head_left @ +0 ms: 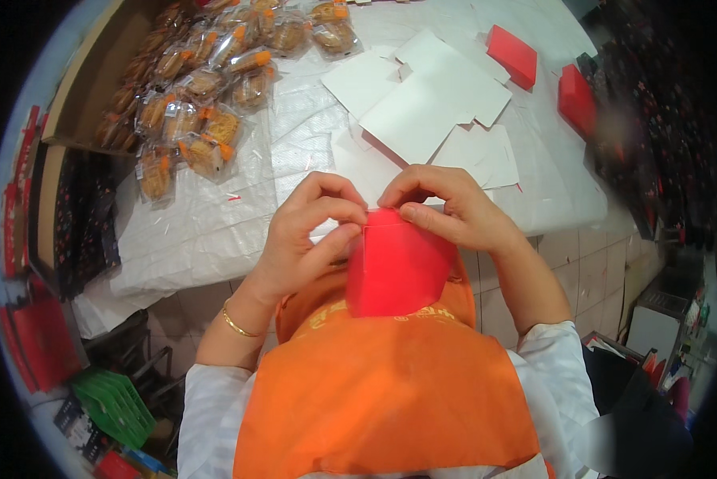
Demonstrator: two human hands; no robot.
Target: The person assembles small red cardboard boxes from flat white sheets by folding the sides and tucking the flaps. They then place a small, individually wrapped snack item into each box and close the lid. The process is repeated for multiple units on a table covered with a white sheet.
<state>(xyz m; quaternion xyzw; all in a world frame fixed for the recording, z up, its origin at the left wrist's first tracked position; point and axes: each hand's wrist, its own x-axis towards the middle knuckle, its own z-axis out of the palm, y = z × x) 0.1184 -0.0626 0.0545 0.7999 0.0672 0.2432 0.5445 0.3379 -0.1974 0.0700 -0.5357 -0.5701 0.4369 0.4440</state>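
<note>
A small red cardboard box [402,271] is held upright against my orange apron [382,391], just off the table's near edge. My left hand [314,227] pinches the box's upper left corner between thumb and fingers. From the other side my right hand [454,203] grips the top edge, its thumb lying on the near face and its fingers curled behind. The two hands' fingertips nearly meet at the top of the box. The box's far side and underside are hidden from view.
Flat white card blanks [438,100] lie overlapping beyond my hands. Two red boxes, one a red box [512,56], stand far right. Many wrapped baked goods [203,84] spill from a cardboard carton [95,76] at far left. A green plastic crate [112,407] stands lower left.
</note>
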